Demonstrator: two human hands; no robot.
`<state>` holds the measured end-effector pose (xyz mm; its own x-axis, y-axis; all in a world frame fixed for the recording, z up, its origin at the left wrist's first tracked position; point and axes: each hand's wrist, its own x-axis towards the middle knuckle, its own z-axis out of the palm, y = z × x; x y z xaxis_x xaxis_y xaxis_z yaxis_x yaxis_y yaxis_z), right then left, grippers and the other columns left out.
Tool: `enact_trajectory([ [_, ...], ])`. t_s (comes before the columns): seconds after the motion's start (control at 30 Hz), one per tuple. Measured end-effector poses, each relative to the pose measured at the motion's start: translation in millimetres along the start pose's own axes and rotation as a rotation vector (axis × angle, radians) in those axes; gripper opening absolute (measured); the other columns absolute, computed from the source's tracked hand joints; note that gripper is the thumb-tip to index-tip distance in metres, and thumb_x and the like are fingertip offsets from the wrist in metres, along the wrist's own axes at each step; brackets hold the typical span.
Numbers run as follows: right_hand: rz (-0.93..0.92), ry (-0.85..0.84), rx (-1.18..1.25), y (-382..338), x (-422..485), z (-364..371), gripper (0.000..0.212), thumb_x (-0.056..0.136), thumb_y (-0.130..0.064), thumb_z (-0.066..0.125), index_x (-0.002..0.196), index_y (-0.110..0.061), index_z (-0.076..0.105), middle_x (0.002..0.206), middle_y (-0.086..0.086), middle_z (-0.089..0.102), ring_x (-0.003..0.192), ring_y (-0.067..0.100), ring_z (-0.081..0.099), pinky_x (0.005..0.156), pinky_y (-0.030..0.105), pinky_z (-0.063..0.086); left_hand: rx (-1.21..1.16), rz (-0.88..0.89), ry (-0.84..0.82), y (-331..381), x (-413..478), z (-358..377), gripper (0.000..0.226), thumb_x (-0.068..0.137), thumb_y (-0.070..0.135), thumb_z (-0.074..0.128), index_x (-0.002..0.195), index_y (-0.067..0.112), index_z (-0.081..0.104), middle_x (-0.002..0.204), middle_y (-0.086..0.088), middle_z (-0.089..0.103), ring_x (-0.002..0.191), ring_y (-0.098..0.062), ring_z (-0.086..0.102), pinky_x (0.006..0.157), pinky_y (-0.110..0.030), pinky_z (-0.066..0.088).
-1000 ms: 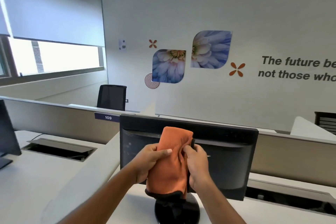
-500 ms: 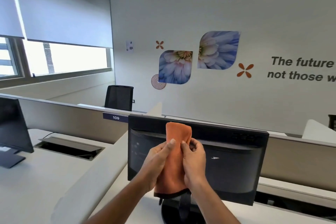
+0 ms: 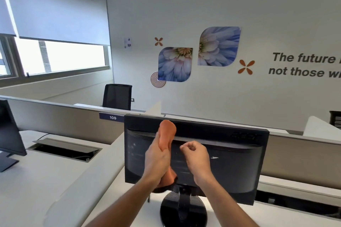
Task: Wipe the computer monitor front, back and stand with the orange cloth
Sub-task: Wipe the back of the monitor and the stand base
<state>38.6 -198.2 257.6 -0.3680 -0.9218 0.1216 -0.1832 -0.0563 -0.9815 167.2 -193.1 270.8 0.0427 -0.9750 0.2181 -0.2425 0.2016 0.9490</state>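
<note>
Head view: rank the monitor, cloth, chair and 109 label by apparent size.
1. monitor
2-3. chair and cloth look alike; the left hand hides part of the cloth, so these two are not ranked
4. 109 label

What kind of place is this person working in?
Most likely an open-plan office: white desks split by low partitions with a number tag, a black monitor on its stand, and a mesh office chair beyond.

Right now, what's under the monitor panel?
Under the monitor, its black stand sits on the white desk. The left hand, gripping the orange cloth, hides some desk left of the stand.
</note>
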Motion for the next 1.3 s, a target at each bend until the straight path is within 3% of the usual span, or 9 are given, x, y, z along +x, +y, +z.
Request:
enact_trajectory([
  [0.07, -0.044, 0.030, -0.037, -5, 7, -13, 0.010, 0.087, -0.022, 0.064, 0.080, -0.022, 0.070, 0.080, -0.007, 0.070, 0.079, 0.009, 0.065, 0.066, 0.022, 0.047, 0.236, 0.090, 0.215, -1, 16, 4, 0.079, 0.088, 0.001, 0.048, 0.153, 0.032, 0.017, 0.141, -0.011, 0.046, 0.118, -0.026, 0.055, 0.095, -0.042, 0.050],
  [0.13, -0.094, 0.062, -0.079, -13, 18, -27, 0.011, 0.088, -0.020, 0.062, 0.080, -0.022, 0.070, 0.081, -0.008, 0.070, 0.081, 0.007, 0.063, 0.067, 0.022, 0.046, 0.378, 0.145, 0.352, 3, 36, 9, 0.083, 0.089, -0.001, 0.047, 0.156, 0.021, 0.003, 0.158, -0.019, 0.016, 0.144, -0.037, 0.022, 0.117, -0.051, 0.024],
  [0.23, -0.226, 0.141, -0.235, -24, 42, -45, 0.014, 0.086, -0.019, 0.061, 0.075, -0.022, 0.068, 0.078, -0.010, 0.068, 0.080, 0.010, 0.063, 0.069, 0.027, 0.043, 0.592, 0.254, 0.376, 12, 67, 20, 0.086, 0.087, -0.003, 0.042, 0.154, 0.012, -0.010, 0.160, -0.021, -0.008, 0.148, -0.034, -0.009, 0.119, -0.046, -0.006],
  [0.3, -0.364, 0.182, -0.421, -26, 61, -56, 0.013, 0.086, -0.019, 0.060, 0.076, -0.022, 0.067, 0.081, -0.006, 0.067, 0.083, 0.015, 0.062, 0.070, 0.026, 0.040, 0.730, 0.308, 0.301, 11, 81, 32, 0.086, 0.088, -0.002, 0.039, 0.152, 0.013, -0.017, 0.158, -0.020, -0.019, 0.146, -0.034, -0.017, 0.116, -0.045, -0.013],
  [0.37, -0.466, 0.218, -0.655, -22, 81, -69, 0.009, 0.088, -0.023, 0.062, 0.091, -0.018, 0.069, 0.097, 0.002, 0.066, 0.096, 0.024, 0.059, 0.079, 0.032, 0.044, 0.897, 0.332, 0.172, 5, 89, 44, 0.083, 0.092, -0.001, 0.037, 0.151, 0.013, -0.019, 0.156, -0.020, -0.024, 0.145, -0.038, -0.018, 0.117, -0.050, -0.011],
  [0.5, -0.531, 0.224, -1.071, -5, 122, -92, 0.042, 0.087, -0.034, 0.064, 0.120, -0.008, 0.062, 0.122, 0.016, 0.060, 0.115, 0.038, 0.052, 0.097, 0.052, 0.043, 1.012, 0.343, 0.065, -11, 96, 51, 0.082, 0.094, 0.001, 0.038, 0.152, 0.015, -0.018, 0.158, -0.017, -0.024, 0.145, -0.036, -0.021, 0.118, -0.052, -0.008],
  [0.63, -0.464, 0.065, -1.344, 8, 134, -100, 0.046, 0.096, -0.051, 0.040, 0.134, -0.026, 0.049, 0.133, -0.001, 0.057, 0.126, 0.024, 0.048, 0.106, 0.046, 0.029, 1.034, 0.338, 0.031, -12, 99, 47, 0.087, 0.092, 0.005, 0.045, 0.152, 0.016, -0.017, 0.158, -0.016, -0.024, 0.145, -0.035, -0.021, 0.119, -0.051, -0.005],
  [1.03, -0.475, 0.080, -1.247, 11, 136, -105, 0.044, 0.094, -0.053, 0.043, 0.130, -0.029, 0.055, 0.126, -0.004, 0.062, 0.119, 0.023, 0.053, 0.099, 0.042, 0.030, 1.218, 0.526, -0.105, 4, 88, 79, 0.079, 0.095, 0.008, 0.040, 0.154, 0.031, -0.007, 0.161, -0.015, -0.014, 0.144, -0.046, -0.012, 0.118, -0.058, 0.001],
  [1.3, -0.519, 0.036, -1.230, 10, 136, -109, 0.041, 0.097, -0.047, 0.044, 0.131, -0.027, 0.055, 0.128, -0.005, 0.062, 0.122, 0.022, 0.053, 0.100, 0.041, 0.031, 1.195, 0.270, 0.096, -15, 127, -11, 0.079, 0.093, 0.007, 0.040, 0.155, 0.028, -0.005, 0.162, -0.015, -0.006, 0.145, -0.047, 0.002, 0.118, -0.057, 0.007],
])
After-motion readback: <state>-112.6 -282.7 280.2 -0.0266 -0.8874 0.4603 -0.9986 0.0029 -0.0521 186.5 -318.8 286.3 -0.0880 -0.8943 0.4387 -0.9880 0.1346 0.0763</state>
